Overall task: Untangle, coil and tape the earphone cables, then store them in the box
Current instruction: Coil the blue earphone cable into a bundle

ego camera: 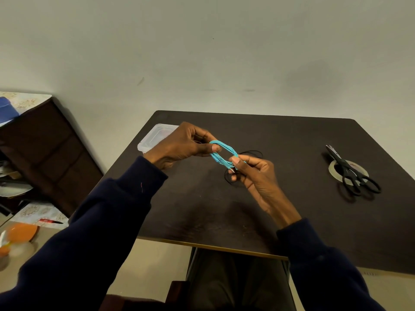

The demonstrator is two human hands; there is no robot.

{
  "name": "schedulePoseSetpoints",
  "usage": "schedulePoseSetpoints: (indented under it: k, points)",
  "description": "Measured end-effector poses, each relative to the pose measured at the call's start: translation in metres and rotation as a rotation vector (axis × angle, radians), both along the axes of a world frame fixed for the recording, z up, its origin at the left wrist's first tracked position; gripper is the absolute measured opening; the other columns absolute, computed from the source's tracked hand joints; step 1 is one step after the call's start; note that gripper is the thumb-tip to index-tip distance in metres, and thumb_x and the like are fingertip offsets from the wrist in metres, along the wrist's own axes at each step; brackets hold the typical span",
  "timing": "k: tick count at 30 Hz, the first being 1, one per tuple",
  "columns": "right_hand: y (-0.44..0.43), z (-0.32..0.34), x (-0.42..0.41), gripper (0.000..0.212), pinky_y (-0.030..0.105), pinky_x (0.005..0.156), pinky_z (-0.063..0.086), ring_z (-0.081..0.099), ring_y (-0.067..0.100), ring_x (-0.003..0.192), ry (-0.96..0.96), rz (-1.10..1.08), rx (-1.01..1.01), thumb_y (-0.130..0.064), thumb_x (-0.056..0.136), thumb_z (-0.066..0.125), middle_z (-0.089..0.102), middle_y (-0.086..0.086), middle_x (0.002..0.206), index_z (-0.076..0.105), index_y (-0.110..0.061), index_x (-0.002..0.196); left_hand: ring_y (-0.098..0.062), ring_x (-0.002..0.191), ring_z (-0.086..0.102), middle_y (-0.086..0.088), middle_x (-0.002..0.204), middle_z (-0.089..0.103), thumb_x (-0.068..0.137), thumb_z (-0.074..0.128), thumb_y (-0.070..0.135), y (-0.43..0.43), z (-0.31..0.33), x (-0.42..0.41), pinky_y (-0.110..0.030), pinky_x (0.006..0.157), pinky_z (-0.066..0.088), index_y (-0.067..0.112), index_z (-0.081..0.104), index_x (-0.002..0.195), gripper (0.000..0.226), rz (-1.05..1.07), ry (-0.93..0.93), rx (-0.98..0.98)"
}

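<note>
Both arms in dark sleeves reach out over the dark tabletop [292, 140]. The left hand [182, 145] and right hand [256, 173] pinch opposite ends of a coiled turquoise earphone cable [222, 154], held above the surface. A black earphone cable [249, 153] lies beneath. The clear plastic box [152, 136] sits behind the left hand; black scissors [352, 171] rest on a tape roll [336, 169] at right.

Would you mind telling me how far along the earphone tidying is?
Done: the blue cable is coiled. In hand: the left hand and right hand pinch its two ends; no tape shows on it. Left: taping it, with the tape roll under the scissors, then the black cable loose on the table, then storing both in the box.
</note>
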State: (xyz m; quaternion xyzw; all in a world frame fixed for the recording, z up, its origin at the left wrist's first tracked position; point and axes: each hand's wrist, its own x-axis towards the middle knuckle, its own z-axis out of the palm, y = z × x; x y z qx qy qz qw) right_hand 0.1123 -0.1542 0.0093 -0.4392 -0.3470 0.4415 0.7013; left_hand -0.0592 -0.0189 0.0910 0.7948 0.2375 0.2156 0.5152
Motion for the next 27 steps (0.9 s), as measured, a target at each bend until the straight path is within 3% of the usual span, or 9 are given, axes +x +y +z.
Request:
schedulePoseSetpoints:
  k: [5, 16, 20, 24, 27]
  points:
    - [0.001, 0.003, -0.004, 0.037, 0.023, 0.065, 0.058, 0.071, 0.021, 0.083, 0.028, 0.009, 0.025, -0.014, 0.084, 0.072, 0.075, 0.016, 0.101, 0.068, 0.007, 0.114, -0.017, 0.094, 0.073, -0.013, 0.101, 0.077, 0.09, 0.07, 0.01, -0.001, -0.005, 0.001, -0.023, 0.079, 0.06, 0.002, 0.075, 0.102, 0.015, 0.009, -0.091, -0.179]
    - [0.001, 0.014, -0.007, 0.026, 0.026, 0.069, 0.061, 0.072, 0.02, 0.082, 0.032, 0.097, -0.008, -0.017, 0.081, 0.071, 0.076, 0.013, 0.097, 0.073, -0.003, 0.103, -0.024, 0.105, 0.069, -0.013, 0.106, 0.074, 0.088, 0.064, 0.024, 0.003, -0.006, 0.002, -0.032, 0.094, 0.057, 0.003, 0.073, 0.099, 0.025, -0.101, -0.121, -0.341]
    - [0.001, 0.017, -0.009, 0.03, 0.028, 0.075, 0.061, 0.071, 0.022, 0.089, 0.131, 0.218, -0.012, -0.018, 0.089, 0.063, 0.073, 0.015, 0.108, 0.069, -0.003, 0.114, -0.021, 0.099, 0.07, -0.01, 0.098, 0.075, 0.085, 0.066, 0.024, 0.003, -0.002, 0.005, -0.03, 0.091, 0.058, 0.006, 0.075, 0.094, 0.022, -0.073, -0.131, -0.285]
    - [0.002, 0.016, -0.012, 0.046, 0.041, 0.095, 0.058, 0.067, 0.038, 0.113, 0.258, 0.332, -0.016, -0.026, 0.098, 0.052, 0.063, 0.025, 0.133, 0.053, -0.002, 0.137, -0.02, 0.095, 0.071, -0.011, 0.095, 0.075, 0.083, 0.068, 0.025, 0.001, 0.006, 0.006, -0.028, 0.087, 0.058, 0.003, 0.075, 0.094, 0.026, -0.073, -0.134, -0.221]
    - [0.004, 0.011, -0.013, 0.055, 0.046, 0.103, 0.053, 0.058, 0.045, 0.126, 0.361, 0.375, -0.028, -0.035, 0.1, 0.049, 0.058, 0.026, 0.139, 0.044, -0.004, 0.145, -0.02, 0.097, 0.07, -0.01, 0.095, 0.075, 0.084, 0.068, 0.026, 0.002, 0.011, 0.006, -0.03, 0.091, 0.058, 0.002, 0.074, 0.095, 0.028, -0.075, -0.119, -0.191]
